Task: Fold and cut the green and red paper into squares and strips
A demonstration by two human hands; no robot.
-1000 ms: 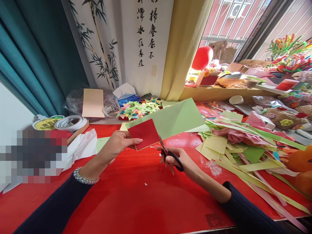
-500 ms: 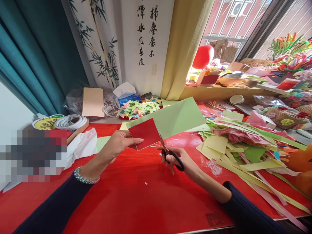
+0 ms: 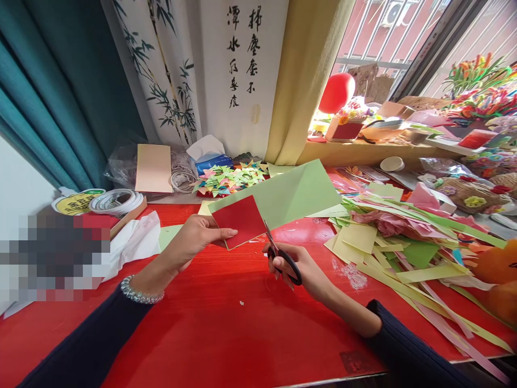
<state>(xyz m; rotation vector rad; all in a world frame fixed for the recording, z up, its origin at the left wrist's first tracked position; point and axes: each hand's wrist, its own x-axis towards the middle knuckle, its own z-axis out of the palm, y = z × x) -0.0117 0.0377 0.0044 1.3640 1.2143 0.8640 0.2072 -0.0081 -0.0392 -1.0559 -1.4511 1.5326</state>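
Observation:
Near the middle, my left hand (image 3: 197,237) pinches a red square card (image 3: 240,221) together with a larger light green sheet (image 3: 294,194) behind it. The green sheet sticks out to the upper right of the card. My right hand (image 3: 297,267) has its fingers in the handles of black-handled scissors (image 3: 287,263). The scissor blades point up and left, at the right edge of the red card by the green sheet's lower edge. Whether the blade tips are in the paper is too small to tell.
Cut paper strips (image 3: 420,269) and pale yellow squares (image 3: 358,238) are heaped on the right of the red table (image 3: 226,339). Small folded paper pieces (image 3: 234,179) lie at the back. White tape rolls (image 3: 117,202) and crumpled white paper (image 3: 133,245) are at the left.
The fingers of my right hand and the scissor handles have shifted slightly to the left. My left hand, the red card and the green sheet have barely moved.

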